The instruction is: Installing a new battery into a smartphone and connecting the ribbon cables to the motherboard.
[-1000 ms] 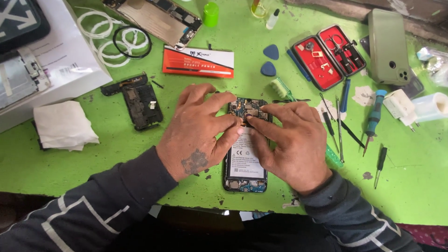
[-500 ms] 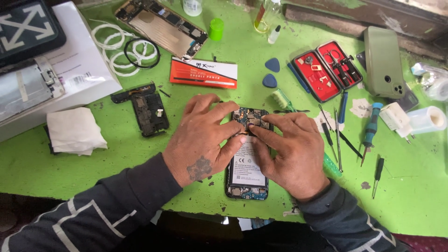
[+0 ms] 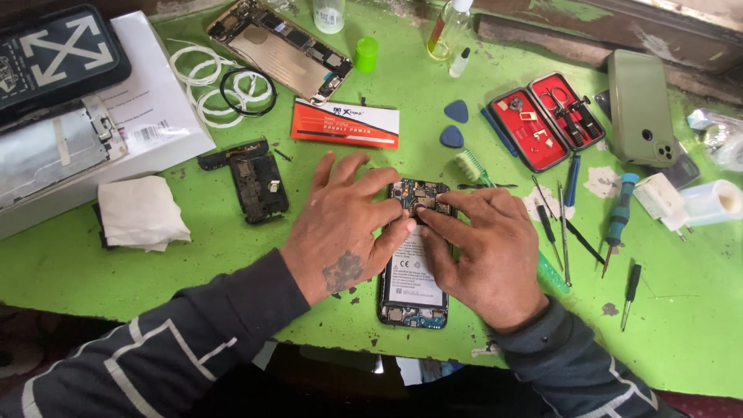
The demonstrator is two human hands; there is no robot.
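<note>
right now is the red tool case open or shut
Open. The red tool case lies flat on the green table with both halves spread, small metal tools showing inside.

We are looking at a phone repair workshop: chipped green-painted worktable (image 3: 232, 255), open red tool case (image 3: 546, 120), blue-handled screwdrivers (image 3: 617, 220), gutted gold phone chassis (image 3: 280, 48).

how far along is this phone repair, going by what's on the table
Done: the opened phone lies back-off, battery and boards exposed, and a black inner cover sits removed beside it. In hand: the left hand and right hand press fingertips on the upper board. Left: the phone is not yet closed; the screwdrivers lie unused to the right.
</note>
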